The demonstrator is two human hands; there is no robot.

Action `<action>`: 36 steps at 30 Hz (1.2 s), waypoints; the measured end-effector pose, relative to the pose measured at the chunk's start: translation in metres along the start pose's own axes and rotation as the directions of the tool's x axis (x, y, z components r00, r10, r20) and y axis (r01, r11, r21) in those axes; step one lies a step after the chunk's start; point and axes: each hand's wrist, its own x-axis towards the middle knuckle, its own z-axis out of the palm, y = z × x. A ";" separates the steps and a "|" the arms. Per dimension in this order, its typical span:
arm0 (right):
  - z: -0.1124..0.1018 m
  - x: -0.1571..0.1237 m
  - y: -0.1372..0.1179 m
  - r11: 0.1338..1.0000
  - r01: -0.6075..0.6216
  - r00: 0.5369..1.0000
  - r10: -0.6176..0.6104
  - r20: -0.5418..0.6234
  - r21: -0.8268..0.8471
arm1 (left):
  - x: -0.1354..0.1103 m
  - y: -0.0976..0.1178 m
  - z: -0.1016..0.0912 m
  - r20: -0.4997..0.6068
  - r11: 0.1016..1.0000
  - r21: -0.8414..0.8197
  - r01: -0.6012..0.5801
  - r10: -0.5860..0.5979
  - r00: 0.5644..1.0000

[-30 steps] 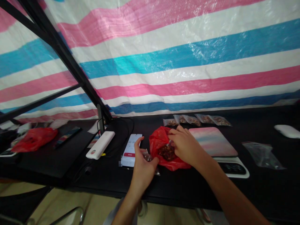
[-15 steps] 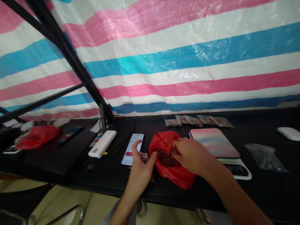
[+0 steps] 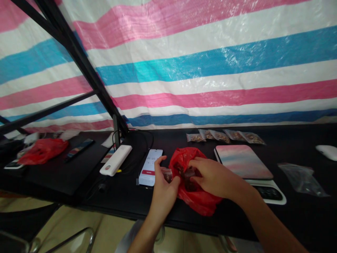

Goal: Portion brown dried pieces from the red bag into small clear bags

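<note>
A red plastic bag (image 3: 201, 203) stands open on the black table in front of me, with small dark brown pieces (image 3: 181, 171) in its mouth. At the bag's left rim, my left hand (image 3: 165, 188) holds a small clear zip bag (image 3: 166, 174) between thumb and fingers. My right hand (image 3: 214, 176) reaches into the mouth from the right, fingers closed around a small see-through thing (image 3: 189, 173) with dark pieces at it. Its kind is unclear, as the fingers and red plastic partly cover it.
Left of my hands lie a lit phone (image 3: 151, 167) and a white power bank (image 3: 116, 160). To the right is a kitchen scale (image 3: 279, 195) under a pink-and-blue flat pad (image 3: 243, 161), then empty clear bags (image 3: 302, 179). Several filled small bags (image 3: 221, 136) line the back.
My left hand has moved slightly right, bringing the clear zip bag up to the red bag's rim. The right hand has shifted a little left over the opening, and the dark pieces are more covered.
</note>
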 end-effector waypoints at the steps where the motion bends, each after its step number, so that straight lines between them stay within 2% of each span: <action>1: 0.000 0.000 -0.001 1.000 -0.002 1.000 0.002 -0.014 -0.006 | 0.000 0.002 0.000 0.010 0.999 -0.035 0.027 -0.026 1.000; 5: 0.004 0.002 -0.004 0.996 -0.024 0.998 0.018 -0.064 -0.083 | 0.002 0.005 0.000 0.042 0.982 -0.159 0.106 -0.101 0.994; 10: 0.009 0.005 -0.005 0.995 -0.021 0.999 0.017 -0.045 -0.101 | 0.009 -0.001 -0.001 -0.049 0.989 -0.130 0.073 -0.080 0.996; 15: 0.013 0.008 -0.003 0.995 -0.007 0.997 0.000 -0.080 -0.096 | 0.015 -0.008 0.000 0.025 0.966 -0.242 0.093 -0.089 0.996; 21: 0.018 0.012 -0.001 0.993 -0.034 0.993 0.021 -0.114 -0.112 | 0.016 -0.008 0.001 0.018 0.954 -0.296 0.052 -0.048 0.999; 27: 0.018 0.014 -0.002 0.996 0.031 0.991 -0.042 -0.128 -0.084 | 0.015 -0.007 -0.001 0.032 0.911 -0.399 0.108 -0.104 0.994; 31: 0.017 0.015 -0.004 0.994 0.059 0.990 -0.070 -0.120 -0.089 | 0.014 -0.005 -0.005 0.007 0.968 -0.233 0.090 -0.091 0.996; 34: 0.017 0.015 -0.005 0.991 0.051 0.991 -0.066 -0.120 -0.127 | 0.012 -0.002 -0.008 -0.020 0.999 -0.034 0.005 -0.005 1.000; 36: 0.017 0.014 -0.006 0.988 0.044 0.990 -0.063 -0.125 -0.146 | 0.010 0.000 -0.010 -0.016 0.998 0.040 -0.054 0.054 0.998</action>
